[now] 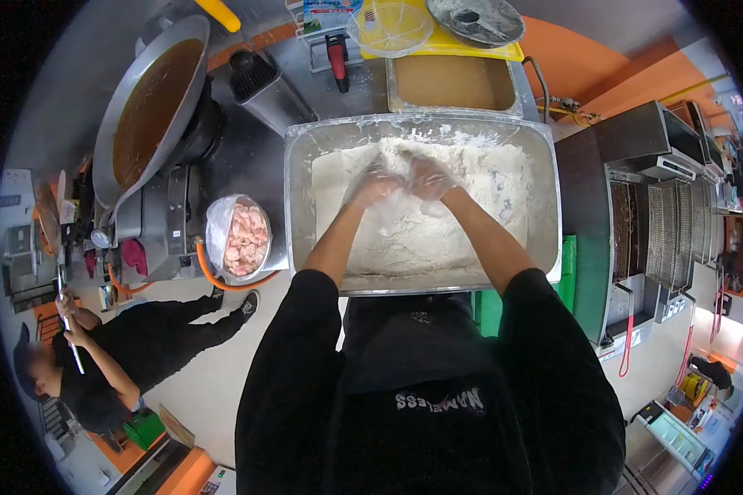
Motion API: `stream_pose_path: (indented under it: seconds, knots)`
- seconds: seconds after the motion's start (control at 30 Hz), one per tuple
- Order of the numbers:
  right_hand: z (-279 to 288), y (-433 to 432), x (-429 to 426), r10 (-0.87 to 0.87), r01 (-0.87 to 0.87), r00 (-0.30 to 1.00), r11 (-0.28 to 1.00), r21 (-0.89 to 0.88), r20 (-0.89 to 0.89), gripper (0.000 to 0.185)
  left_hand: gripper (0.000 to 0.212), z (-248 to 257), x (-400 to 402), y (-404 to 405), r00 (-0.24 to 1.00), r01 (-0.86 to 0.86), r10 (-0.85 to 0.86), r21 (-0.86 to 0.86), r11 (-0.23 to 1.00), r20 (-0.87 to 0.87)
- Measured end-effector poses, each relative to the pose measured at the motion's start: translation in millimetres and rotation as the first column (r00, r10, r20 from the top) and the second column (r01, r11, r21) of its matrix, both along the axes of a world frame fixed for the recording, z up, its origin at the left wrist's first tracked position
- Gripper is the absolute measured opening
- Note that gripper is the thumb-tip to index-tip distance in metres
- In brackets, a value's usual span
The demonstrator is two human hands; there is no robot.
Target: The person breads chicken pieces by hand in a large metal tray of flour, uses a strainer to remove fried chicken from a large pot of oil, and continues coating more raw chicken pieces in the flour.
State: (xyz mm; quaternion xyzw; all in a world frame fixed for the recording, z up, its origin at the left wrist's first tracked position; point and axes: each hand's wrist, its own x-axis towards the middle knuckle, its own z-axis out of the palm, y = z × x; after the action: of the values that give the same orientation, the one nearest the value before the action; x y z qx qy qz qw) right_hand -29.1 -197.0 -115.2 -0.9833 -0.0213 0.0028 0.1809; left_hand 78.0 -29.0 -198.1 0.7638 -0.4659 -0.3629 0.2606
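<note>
A large metal tub (548, 204) holds a deep layer of white flour (402, 241). Both my hands, in thin clear gloves, are in the flour near the tub's far side, close together and blurred. My left hand (378, 182) is angled inward from the left, my right hand (430, 176) from the right. White flour lies between and around the fingers; whether either hand grips a piece of something cannot be told. Left of the tub, a bowl lined with a clear plastic bag (218, 232) holds pieces of raw meat (246, 240).
A wok of brown oil (155, 117) stands at upper left, near a metal utensil holder (272, 99). Beyond the tub are a tray of tan liquid (452, 83) and a wire strainer (390, 28). Fryer baskets (669, 235) stand right. A co-worker (99, 365) holds a long-handled tool at left.
</note>
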Motion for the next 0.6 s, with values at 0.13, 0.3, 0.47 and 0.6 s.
stream_pose_path:
  seconds: [0.13, 0.3, 0.47, 0.6]
  knots:
    - [64.2, -18.1, -40.2, -0.065, 0.168, 0.939, 0.944, 0.284, -0.338, 0.056, 0.025, 58.7, -29.7, 25.2, 0.932, 0.11, -0.086, -0.051, 0.993, 0.352]
    - [13.1, -126.1, -104.6, -0.229, 0.335, 0.869, 0.924, 0.182, -0.438, 0.054, 0.036, 67.4, -24.6, 55.6, 0.919, 0.122, -0.124, 0.029, 0.992, 0.373]
    - [16.6, -54.0, -64.1, -0.133, 0.16, 0.902, 0.986, 0.033, -0.412, 0.066, 0.046, 8.4, -35.4, 50.1, 0.893, -0.417, 0.358, -0.202, 0.886, -0.274]
    - [-11.3, -16.9, -47.1, -0.01, 0.037, 0.968, 0.994, 0.102, -0.252, 0.081, 0.065, 34.9, -52.1, 12.6, 0.999, -0.03, 0.038, -0.354, 0.935, 0.016]
